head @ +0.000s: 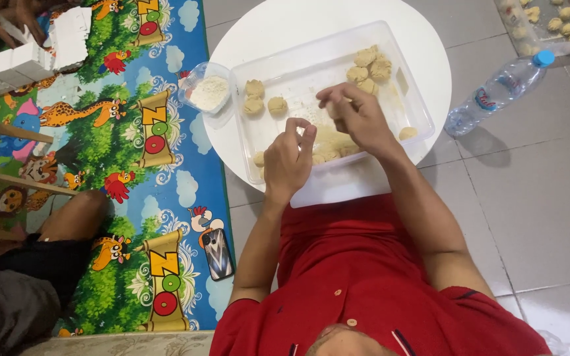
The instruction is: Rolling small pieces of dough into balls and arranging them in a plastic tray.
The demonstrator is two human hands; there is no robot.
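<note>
Far left: white blocks (18, 62) are seen on an animal play mat (133, 165); a phone (219, 254) is laid on the mat's near edge. A small cup of flour (209, 92) is set just left of a clear tray (298, 69) on the round white surface (265, 23). 3 dough balls (263, 100) are lined at the tray's far left. Left hand (287, 161): grip pinched, fingertips raised, contents cannot be told. Right hand (357, 115): grip closed on a dough piece (333, 109) over the tray's middle. More balls (371, 66) are clustered far right. A water bottle (496, 89) is laid on the floor at right.
</note>
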